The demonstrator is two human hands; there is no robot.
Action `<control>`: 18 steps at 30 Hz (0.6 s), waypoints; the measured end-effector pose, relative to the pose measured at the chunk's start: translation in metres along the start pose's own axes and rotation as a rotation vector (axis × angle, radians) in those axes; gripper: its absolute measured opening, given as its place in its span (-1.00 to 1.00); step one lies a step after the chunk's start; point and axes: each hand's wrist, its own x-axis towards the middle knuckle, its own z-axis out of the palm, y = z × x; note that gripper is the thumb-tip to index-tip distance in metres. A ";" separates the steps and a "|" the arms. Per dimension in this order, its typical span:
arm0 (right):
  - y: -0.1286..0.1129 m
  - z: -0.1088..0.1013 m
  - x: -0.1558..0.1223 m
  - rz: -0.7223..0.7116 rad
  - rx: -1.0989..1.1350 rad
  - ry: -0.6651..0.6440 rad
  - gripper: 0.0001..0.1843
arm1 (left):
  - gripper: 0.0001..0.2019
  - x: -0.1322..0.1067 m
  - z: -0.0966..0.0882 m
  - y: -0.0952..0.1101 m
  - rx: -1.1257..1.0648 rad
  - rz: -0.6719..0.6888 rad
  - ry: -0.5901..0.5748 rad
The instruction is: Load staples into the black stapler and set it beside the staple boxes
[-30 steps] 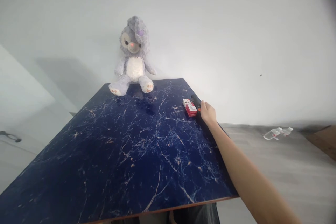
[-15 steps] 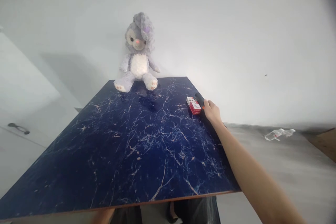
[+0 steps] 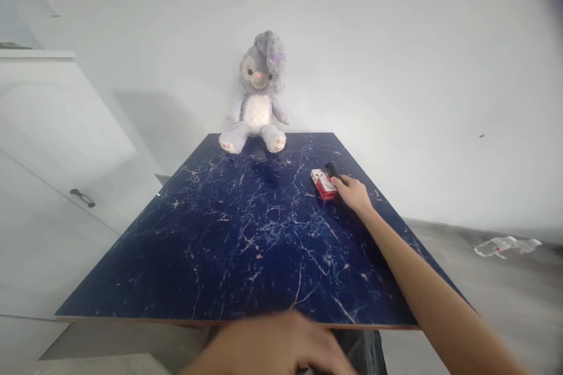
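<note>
My right hand is closed around a black handle-like object at the right part of the blue marbled table. Just left of the fingers, a small red and white box rests on the tabletop, close against the black object. The fingers hide most of the black object, so its kind is unclear. My left hand is low in front, over the table's near edge, smeared by motion; I cannot make out what its fingers hold, if anything.
A grey plush rabbit sits at the table's far edge against the white wall. To the left stands a white cabinet with a black handle. Clear plastic bottles lie on the floor at the right.
My left hand has come up from below the table edge into view. My right hand, with the black object, has shifted inward beside the box. The camera has turned left.
</note>
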 end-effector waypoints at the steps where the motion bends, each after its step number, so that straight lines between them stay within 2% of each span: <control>1: -0.015 0.008 -0.006 -0.011 0.016 -0.024 -0.47 | -0.63 -0.002 -0.024 -0.002 0.011 0.005 0.060; 2: -0.031 0.016 -0.012 -0.020 0.037 -0.036 -0.48 | -0.59 -0.003 -0.051 -0.006 0.037 -0.004 0.161; 4: -0.068 0.036 -0.025 -0.046 0.077 -0.043 -0.50 | -0.59 -0.005 -0.107 -0.024 0.225 -0.080 0.606; 5: -0.088 0.048 -0.032 -0.062 0.102 -0.075 -0.50 | -0.59 -0.006 -0.134 -0.037 0.314 -0.123 0.779; 7: -0.131 0.075 -0.047 -0.100 0.136 -0.131 -0.54 | -0.60 -0.011 -0.179 -0.068 0.439 -0.192 1.042; 10: -0.199 0.125 -0.071 -0.120 0.149 -0.178 -0.54 | -0.59 -0.032 -0.222 -0.113 0.534 -0.305 1.245; 13: -0.254 0.172 -0.091 -0.169 0.213 -0.178 -0.46 | -0.57 -0.065 -0.243 -0.141 0.424 -0.366 1.410; 15: -0.275 0.195 -0.096 -0.222 0.284 -0.215 -0.42 | -0.60 -0.086 -0.255 -0.152 0.338 -0.338 1.470; 18: -0.280 0.213 -0.086 -0.343 0.374 -0.211 -0.49 | -0.58 -0.109 -0.273 -0.166 0.222 -0.287 1.580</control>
